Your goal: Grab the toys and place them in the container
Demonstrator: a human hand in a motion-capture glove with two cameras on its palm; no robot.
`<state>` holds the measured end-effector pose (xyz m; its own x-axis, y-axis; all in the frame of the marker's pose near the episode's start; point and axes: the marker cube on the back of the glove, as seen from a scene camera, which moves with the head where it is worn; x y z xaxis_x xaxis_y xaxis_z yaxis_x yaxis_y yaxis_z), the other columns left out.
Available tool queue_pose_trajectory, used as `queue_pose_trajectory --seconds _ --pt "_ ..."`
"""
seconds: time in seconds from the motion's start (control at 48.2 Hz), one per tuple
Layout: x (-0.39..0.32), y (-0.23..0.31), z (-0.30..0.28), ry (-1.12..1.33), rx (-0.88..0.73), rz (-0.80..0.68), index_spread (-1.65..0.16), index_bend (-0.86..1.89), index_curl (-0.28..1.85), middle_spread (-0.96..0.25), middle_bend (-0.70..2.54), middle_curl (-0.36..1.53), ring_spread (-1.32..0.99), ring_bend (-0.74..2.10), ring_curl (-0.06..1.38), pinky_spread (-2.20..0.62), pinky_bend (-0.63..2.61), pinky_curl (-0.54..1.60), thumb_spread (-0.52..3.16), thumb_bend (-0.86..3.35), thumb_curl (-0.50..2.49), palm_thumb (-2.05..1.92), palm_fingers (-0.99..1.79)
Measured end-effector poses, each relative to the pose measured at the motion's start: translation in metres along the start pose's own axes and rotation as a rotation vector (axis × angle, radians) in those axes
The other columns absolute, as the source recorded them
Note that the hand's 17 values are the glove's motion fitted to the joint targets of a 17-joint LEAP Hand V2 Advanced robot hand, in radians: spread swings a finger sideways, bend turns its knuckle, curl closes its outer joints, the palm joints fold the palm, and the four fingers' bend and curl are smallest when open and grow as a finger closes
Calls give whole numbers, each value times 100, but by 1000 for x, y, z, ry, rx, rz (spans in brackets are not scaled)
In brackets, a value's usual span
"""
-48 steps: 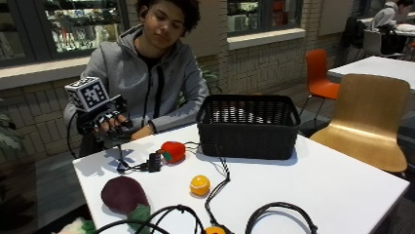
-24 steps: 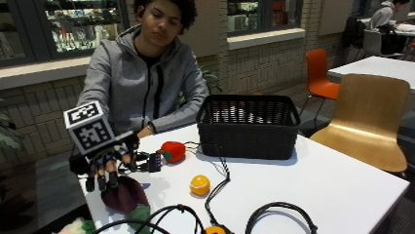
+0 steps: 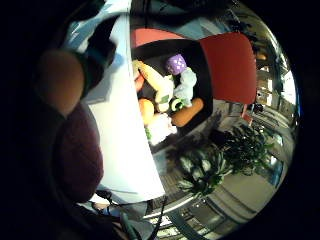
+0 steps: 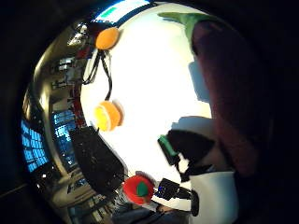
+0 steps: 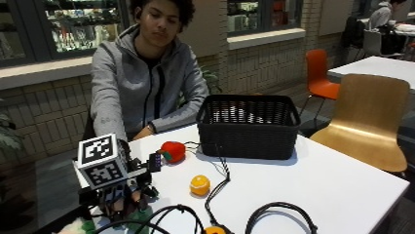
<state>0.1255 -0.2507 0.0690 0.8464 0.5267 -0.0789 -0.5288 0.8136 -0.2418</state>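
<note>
My gloved right hand (image 5: 120, 199) hangs low over the table's near left corner, fingers pointing down over a maroon eggplant toy (image 4: 229, 93). In the outside view the hand covers the eggplant except its green stem (image 5: 140, 216). The eggplant (image 3: 80, 155) lies close under the palm. A red tomato toy (image 5: 172, 151) sits near the black basket (image 5: 250, 124). An orange toy (image 5: 199, 185) lies mid-table and a second orange toy (image 5: 214, 230) sits at the front edge. The palm view also shows the tomato (image 4: 138, 189), both oranges (image 4: 107, 116) (image 4: 107, 37) and the basket (image 4: 96, 158).
Black cables (image 5: 223, 175) run from the basket across the table and loop at the front edge (image 5: 279, 217). A wooden chair (image 5: 369, 122) stands at the right. Below the table edge a bin of plush toys (image 3: 165, 100) sits on the floor.
My hand has come down from beside the tomato to the near left corner and now covers the eggplant. The toys and basket have not moved.
</note>
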Motion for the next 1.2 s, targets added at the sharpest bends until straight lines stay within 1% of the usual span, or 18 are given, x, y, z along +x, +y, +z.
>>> queue_pose_trajectory --seconds 0.021,0.042,0.145,0.187,0.208,0.291,0.332,0.353,0.415,0.457,0.478,0.561,0.706,0.81,0.955,1.017,1.1,1.204 --pt "0 -1 1 4 9 1 -29 -2 4 3 3 17 -10 56 26 -2 133 44 123 1 25 14 -15" --pt "-1 -1 1 10 16 1 -29 -5 2 3 4 16 -11 69 31 -7 137 45 125 3 26 18 -7" --pt "-3 -2 4 32 38 -7 -30 -4 -1 3 14 17 -16 105 41 -17 148 48 133 7 29 25 5" --pt "-5 -2 5 38 57 -10 -31 -2 -1 2 16 17 -17 112 43 -20 151 48 136 8 29 27 4" --pt "-6 -2 5 42 70 -11 -32 0 -1 2 23 19 -19 118 46 -22 151 49 141 11 30 30 13" --pt "-11 -2 4 77 137 -27 -33 6 0 0 37 25 -21 127 48 -27 149 48 155 19 32 40 31" --pt "-13 -2 3 93 166 -37 -33 7 0 -1 39 26 -22 129 49 -28 150 48 160 22 33 43 32" --pt "-15 -2 3 99 179 -43 -34 8 0 -2 44 28 -23 134 51 -29 148 48 162 25 34 47 40" --pt "-16 -2 1 115 216 -66 -33 13 1 -4 52 31 -25 136 51 -30 146 47 163 30 37 54 51" --pt "-17 -2 0 122 237 -81 -33 14 2 -6 53 33 -26 138 52 -31 145 47 162 33 39 59 52" --pt "-17 -2 -1 123 246 -88 -33 18 4 -7 57 35 -27 140 53 -32 144 47 159 34 41 61 60" --pt "-17 0 -4 113 277 -106 -32 25 8 -12 61 37 -29 139 54 -33 142 47 150 34 46 67 69" --pt "-19 2 -19 75 332 -126 -32 34 14 -19 66 43 -32 137 55 -35 138 49 135 32 55 74 73" --pt "-33 11 -43 52 318 -141 -32 43 19 -22 69 47 -33 135 56 -36 135 49 126 30 61 76 76" --pt "-84 53 -79 -29 278 -366 -33 54 25 -27 72 52 -35 135 57 -36 131 50 115 28 68 77 75" --pt "-125 88 -82 -39 343 -457 -32 56 27 -28 73 55 -35 135 58 -37 132 50 111 27 71 77 74" --pt "-191 136 -93 -35 434 -681 -32 58 30 -30 74 58 -35 135 59 -37 132 51 106 26 75 77 72" --pt "-259 185 -105 -70 418 -907 -32 61 33 -31 75 62 -35 136 59 -37 132 52 101 25 80 77 70"
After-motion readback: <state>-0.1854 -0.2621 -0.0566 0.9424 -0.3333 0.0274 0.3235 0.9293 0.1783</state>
